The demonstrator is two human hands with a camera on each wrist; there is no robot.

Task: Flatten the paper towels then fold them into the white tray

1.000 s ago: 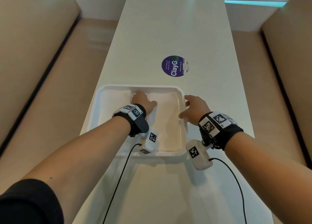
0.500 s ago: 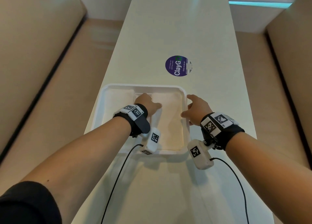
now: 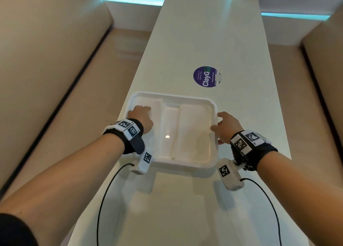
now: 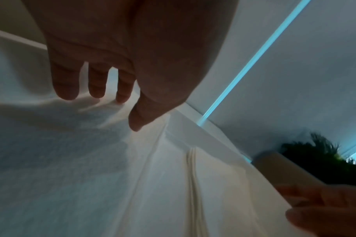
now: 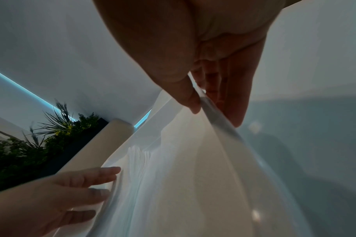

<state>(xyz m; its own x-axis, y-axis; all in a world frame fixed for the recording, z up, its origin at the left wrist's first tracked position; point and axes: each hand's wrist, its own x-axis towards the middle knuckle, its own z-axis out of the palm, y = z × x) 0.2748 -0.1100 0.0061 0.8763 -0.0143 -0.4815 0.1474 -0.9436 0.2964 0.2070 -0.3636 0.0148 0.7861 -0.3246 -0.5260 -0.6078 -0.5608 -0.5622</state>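
Observation:
A white tray (image 3: 174, 95) lies on the long white table. Inside it are two folded paper towels, the left towel (image 3: 156, 105) and the right towel (image 3: 194, 130), with a bare strip of tray floor between them. My left hand (image 3: 141, 116) rests on the left towel (image 4: 51, 160), its nearly straight fingertips (image 4: 96, 94) pressing the paper. My right hand (image 3: 223, 127) pinches the tray's right rim (image 5: 219, 125), thumb (image 5: 189, 99) inside and fingers outside. The right towel (image 4: 223, 184) lies flat and untouched.
A purple round ClayGo sticker (image 3: 207, 76) sits on the table beyond the tray. Beige benches (image 3: 46, 60) flank both long sides of the table. Black cables (image 3: 107, 190) trail from the wrist cameras toward me. Green plants (image 5: 41, 144) stand behind the left bench.
My left hand has moved from the tray's middle to the left towel. My right hand has stayed at the tray's right rim. The head view has tilted up slightly.

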